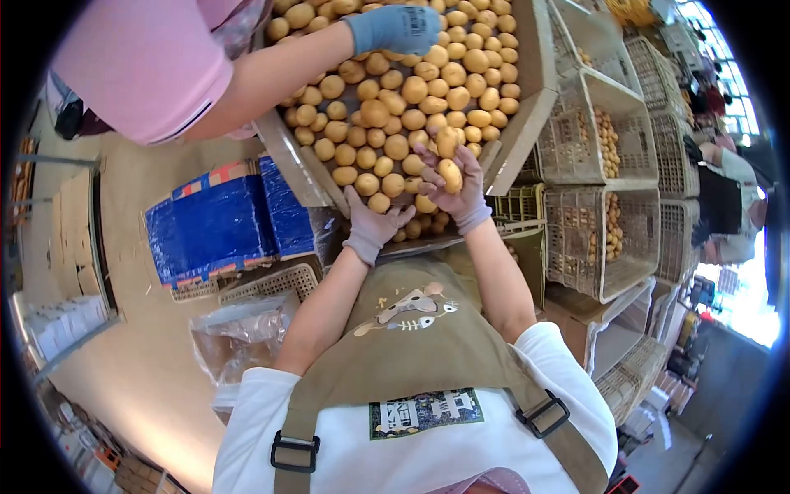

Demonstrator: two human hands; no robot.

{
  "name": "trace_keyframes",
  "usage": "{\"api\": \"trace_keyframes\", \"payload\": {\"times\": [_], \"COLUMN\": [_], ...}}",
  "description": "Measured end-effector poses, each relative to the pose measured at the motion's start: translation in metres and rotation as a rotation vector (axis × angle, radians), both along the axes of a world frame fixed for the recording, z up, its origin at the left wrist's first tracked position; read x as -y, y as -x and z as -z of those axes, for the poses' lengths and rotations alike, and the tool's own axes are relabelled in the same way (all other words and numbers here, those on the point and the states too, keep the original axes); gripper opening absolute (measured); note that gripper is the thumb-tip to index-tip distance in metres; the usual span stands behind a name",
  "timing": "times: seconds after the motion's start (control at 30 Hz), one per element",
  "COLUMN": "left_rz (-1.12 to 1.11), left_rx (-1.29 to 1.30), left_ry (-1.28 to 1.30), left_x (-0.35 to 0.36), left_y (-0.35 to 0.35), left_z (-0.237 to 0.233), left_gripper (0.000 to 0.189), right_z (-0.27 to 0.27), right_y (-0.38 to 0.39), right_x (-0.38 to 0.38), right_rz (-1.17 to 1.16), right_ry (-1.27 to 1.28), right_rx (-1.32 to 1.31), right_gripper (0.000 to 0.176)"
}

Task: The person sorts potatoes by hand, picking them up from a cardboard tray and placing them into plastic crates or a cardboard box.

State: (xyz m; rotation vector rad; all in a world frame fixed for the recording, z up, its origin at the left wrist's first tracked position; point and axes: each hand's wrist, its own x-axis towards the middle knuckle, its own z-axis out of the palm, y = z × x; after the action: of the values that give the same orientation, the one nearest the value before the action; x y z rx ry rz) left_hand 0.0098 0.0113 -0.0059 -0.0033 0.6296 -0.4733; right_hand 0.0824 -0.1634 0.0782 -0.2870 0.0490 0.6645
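Observation:
Many small yellow potatoes [396, 146] lie spread over a wide sorting tray with wooden side boards [298, 169]. My right hand [469, 191], in a thin pale lilac glove, is closed on two potatoes: one potato [450, 176] sits at the palm and another potato [447, 142] at the fingertips. My left hand [374, 226], gloved the same way, rests at the near end of the tray with thumb and fingers apart. It is beside several potatoes, and nothing is visibly gripped in it. More potatoes [421, 224] lie lower down, between my wrists.
A co-worker's blue-gloved hand [399, 30] reaches over the tray from the upper left. Stacked plastic crates [605, 284], some with potatoes, stand to the right. At the left are a blue-wrapped box [210, 230], a plastic-lined container [243, 329] and bare floor [132, 329]. Another person [732, 202] is far right.

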Motion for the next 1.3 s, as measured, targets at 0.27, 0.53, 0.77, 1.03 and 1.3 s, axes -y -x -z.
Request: {"api": "trace_keyframes", "payload": {"times": [0.27,0.53,0.77,1.03,1.3], "left_rz": [-0.034,-0.023,-0.030,-0.018,0.006], "left_rx": [0.087,-0.066,-0.070,0.004,0.118], "left_ry": [0.075,0.043,0.080,0.104,0.135], "left_x": [-0.003,-0.003,-0.005,-0.004,-0.004], "left_y": [0.003,-0.001,-0.002,0.001,-0.002], "left_z": [0.009,0.003,0.000,-0.008,-0.007], "left_gripper": [0.094,0.094,0.097,0.096,0.095], "right_z": [-0.018,-0.076,-0.136,-0.274,-0.353], "right_y": [-0.003,0.003,0.006,0.031,-0.055], "right_x": [0.025,0.046,0.070,0.075,0.134], "right_rz": [0.207,0.472,0.619,1.647,2.066], "right_ry": [0.127,0.368,0.162,1.175,1.354], "right_rx": [-0.279,-0.044,-0.057,1.130,1.375], "right_gripper": [0.040,0.026,0.021,0.033,0.045]}}
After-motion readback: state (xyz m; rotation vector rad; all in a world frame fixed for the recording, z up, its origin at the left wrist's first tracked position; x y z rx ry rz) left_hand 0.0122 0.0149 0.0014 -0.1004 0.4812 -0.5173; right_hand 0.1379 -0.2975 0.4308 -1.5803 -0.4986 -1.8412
